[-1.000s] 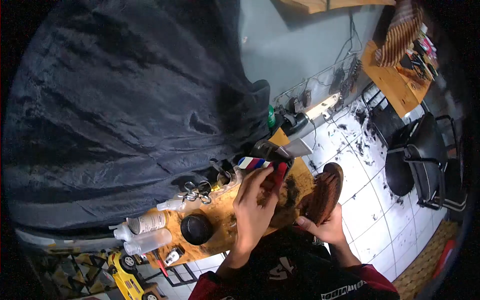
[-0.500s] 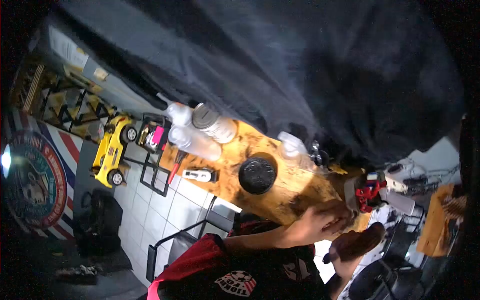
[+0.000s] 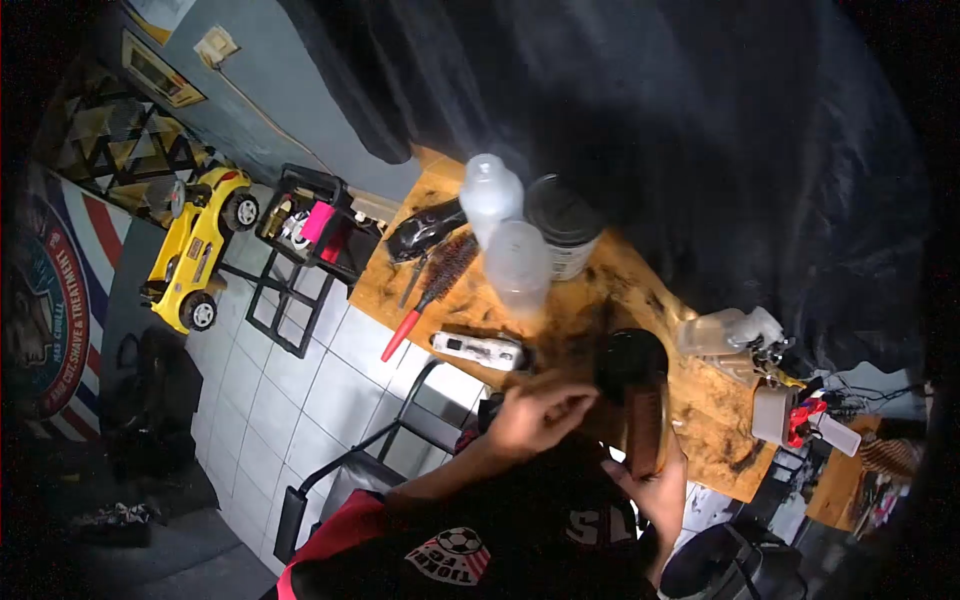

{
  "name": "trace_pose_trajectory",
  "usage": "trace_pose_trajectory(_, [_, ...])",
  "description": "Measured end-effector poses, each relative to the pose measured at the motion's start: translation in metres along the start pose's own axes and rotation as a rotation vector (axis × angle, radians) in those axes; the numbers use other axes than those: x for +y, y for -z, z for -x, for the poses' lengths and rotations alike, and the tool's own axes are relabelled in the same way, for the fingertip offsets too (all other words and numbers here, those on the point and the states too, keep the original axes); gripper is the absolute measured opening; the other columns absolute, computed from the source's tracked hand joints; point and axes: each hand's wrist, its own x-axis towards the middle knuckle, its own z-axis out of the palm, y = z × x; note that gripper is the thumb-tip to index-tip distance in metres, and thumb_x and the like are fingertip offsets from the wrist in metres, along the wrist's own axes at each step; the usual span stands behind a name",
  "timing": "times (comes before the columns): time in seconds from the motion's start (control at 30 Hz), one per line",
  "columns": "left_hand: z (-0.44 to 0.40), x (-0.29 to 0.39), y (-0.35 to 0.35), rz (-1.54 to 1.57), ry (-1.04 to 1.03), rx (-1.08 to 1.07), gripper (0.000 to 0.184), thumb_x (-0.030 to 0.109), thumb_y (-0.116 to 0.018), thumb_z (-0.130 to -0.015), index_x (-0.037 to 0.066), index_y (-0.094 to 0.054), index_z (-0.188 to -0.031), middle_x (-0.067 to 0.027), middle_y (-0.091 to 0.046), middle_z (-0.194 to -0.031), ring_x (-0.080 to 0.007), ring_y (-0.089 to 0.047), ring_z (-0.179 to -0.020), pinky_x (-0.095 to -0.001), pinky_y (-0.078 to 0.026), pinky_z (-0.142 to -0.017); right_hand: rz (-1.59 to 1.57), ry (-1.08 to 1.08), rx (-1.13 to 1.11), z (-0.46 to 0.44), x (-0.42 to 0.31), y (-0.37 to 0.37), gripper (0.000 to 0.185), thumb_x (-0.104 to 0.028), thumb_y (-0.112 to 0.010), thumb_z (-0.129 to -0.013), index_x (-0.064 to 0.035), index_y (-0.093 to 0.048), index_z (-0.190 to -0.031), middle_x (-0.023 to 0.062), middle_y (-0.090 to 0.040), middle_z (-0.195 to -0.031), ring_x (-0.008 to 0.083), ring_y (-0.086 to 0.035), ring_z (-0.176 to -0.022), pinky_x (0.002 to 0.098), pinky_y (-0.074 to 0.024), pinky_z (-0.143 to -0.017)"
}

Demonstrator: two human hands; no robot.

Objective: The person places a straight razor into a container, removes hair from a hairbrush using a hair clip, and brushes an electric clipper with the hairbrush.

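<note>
My left hand (image 3: 540, 418) is over the front edge of the wooden table, just below and right of a white hair clipper (image 3: 478, 350). Its fingers are loosely bent, with nothing visible between them. On the right, my right hand (image 3: 658, 488) is closed around a brown wooden brush (image 3: 646, 430), held upright with its bristles towards my left hand. Just behind the brush is a round black container (image 3: 632, 358). A round brush with a red handle (image 3: 405, 335) lies left of the clipper, near a black clipper (image 3: 425, 230).
Clear bottles (image 3: 517, 262) and a dark-lidded tub (image 3: 565, 225) stand at the back of the table (image 3: 725, 415). Spray bottle, scissors and a holder (image 3: 772, 415) are at its right. A black chair (image 3: 350, 480), a yellow toy car (image 3: 195, 245) and a black curtain (image 3: 700, 150) surround it.
The view has swung towards the table's left end. My left hand has left the holder with the red item and come near the white clipper. My right hand still holds the brush.
</note>
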Motion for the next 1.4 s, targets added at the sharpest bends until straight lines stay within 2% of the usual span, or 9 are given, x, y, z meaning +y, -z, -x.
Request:
trace_pose_trajectory(0.1, [0.004, -0.017, 0.041, -0.120, -0.110, 0.077, 0.021, 0.001, -0.068, -0.078, 0.006, -0.065, -0.099, -0.0074, -0.065, -0.093, -0.0111, -0.061, -0.060, -0.0216, -0.049, -0.053, -0.040, -0.006, -0.018, -0.006, -0.015, -0.034, 0.049, -0.016, -0.082, -0.065, 0.0004, -0.052, -0.101, 0.0152, -0.063, -0.084, 0.0209, -0.061, -0.072, 0.0333, -0.0497, -0.069])
trace_pose_trajectory(0.2, [0.002, -0.044, 0.083, -0.317, -0.142, -0.029, 0.046, 0.015, -0.076, -0.071, 0.008, -0.059, -0.113, -0.0111, -0.059, -0.110, -0.0270, -0.056, -0.105, -0.0423, -0.045, -0.087, -0.014, -0.016, -0.002, -0.012, -0.032, -0.058, 0.046, -0.013, -0.080, -0.067, 0.0006, -0.051, -0.101, 0.0143, -0.064, -0.084, 0.0186, -0.062, -0.072, 0.0312, -0.0497, -0.068])
trace_pose_trajectory(0.3, [0.003, -0.048, 0.111, -0.501, -0.022, -0.090, 0.058, 0.022, -0.075, -0.069, 0.009, -0.053, -0.121, -0.0127, -0.054, -0.119, -0.0321, -0.043, -0.119, -0.0513, -0.029, -0.099, -0.028, 0.026, 0.004, -0.017, -0.052, -0.074, 0.043, -0.012, -0.078, -0.071, 0.0013, -0.052, -0.102, 0.0127, -0.064, -0.082, 0.0159, -0.061, -0.072, 0.0288, -0.0495, -0.069])
trace_pose_trajectory(0.4, [0.000, -0.071, 0.120, -0.513, -0.037, -0.241, 0.058, 0.021, -0.072, -0.072, 0.008, -0.049, -0.124, -0.0129, -0.052, -0.121, -0.0322, -0.042, -0.119, -0.0527, -0.025, -0.100, -0.092, 0.005, 0.071, -0.017, -0.059, -0.086, 0.043, -0.014, -0.078, -0.072, 0.0026, -0.051, -0.102, 0.0121, -0.064, -0.082, 0.0143, -0.060, -0.073, 0.0284, -0.0493, -0.069])
trace_pose_trajectory(0.53, [-0.010, -0.079, 0.125, -0.479, -0.009, -0.415, 0.051, 0.020, -0.068, -0.079, 0.008, -0.050, -0.126, -0.0157, -0.052, -0.120, -0.0339, -0.044, -0.119, -0.0457, -0.035, -0.099, -0.129, -0.079, 0.101, -0.011, -0.064, -0.097, 0.045, -0.017, -0.078, -0.073, 0.0042, -0.051, -0.102, 0.0116, -0.064, -0.085, 0.0120, -0.058, -0.076, 0.0274, -0.0487, -0.071])
trace_pose_trajectory(0.9, [-0.009, -0.038, 0.102, -0.198, -0.127, -0.379, 0.036, 0.009, -0.067, -0.076, 0.001, -0.057, -0.110, -0.0171, -0.058, -0.107, -0.0365, -0.058, -0.094, -0.0408, -0.048, -0.078, -0.328, -0.210, 0.324, 0.019, -0.044, -0.091, 0.057, -0.009, -0.083, -0.065, 0.0026, -0.051, -0.111, 0.0074, -0.061, -0.098, 0.0144, -0.057, -0.087, 0.0298, -0.0490, -0.078])
trace_pose_trajectory(1.13, [-0.017, 0.005, 0.047, -0.106, -0.312, -0.600, 0.037, 0.018, -0.067, -0.080, 0.001, -0.059, -0.112, -0.0157, -0.057, -0.111, -0.0347, -0.056, -0.097, -0.0425, -0.046, -0.083, -0.618, -0.010, 0.391, 0.040, -0.019, -0.065, 0.065, -0.003, -0.082, -0.065, 0.0030, -0.049, -0.120, 0.0096, -0.061, -0.111, 0.0164, -0.058, -0.101, 0.0322, -0.0478, -0.089])
trace_pose_trajectory(1.2, [-0.021, 0.015, 0.027, -0.052, -0.230, -0.712, 0.039, 0.016, -0.072, -0.077, 0.003, -0.060, -0.113, -0.0170, -0.060, -0.111, -0.0335, -0.061, -0.100, -0.0387, -0.050, -0.085, -0.640, 0.002, 0.397, 0.055, 0.002, -0.050, 0.065, 0.001, -0.080, -0.066, 0.0024, -0.048, -0.122, 0.0106, -0.061, -0.114, 0.0178, -0.059, -0.103, 0.0329, -0.0482, -0.090])
trace_pose_trajectory(1.4, [-0.040, 0.053, -0.043, -0.048, -0.276, -0.922, 0.052, 0.018, -0.078, -0.070, 0.006, -0.058, -0.116, -0.0132, -0.059, -0.115, -0.0261, -0.061, -0.100, -0.0318, -0.050, -0.083, -0.588, 0.075, 0.631, 0.091, 0.038, -0.002, 0.051, 0.002, -0.082, -0.062, 0.0036, -0.058, -0.107, 0.0112, -0.063, -0.108, 0.0197, -0.062, -0.096, 0.0328, -0.0505, -0.085])
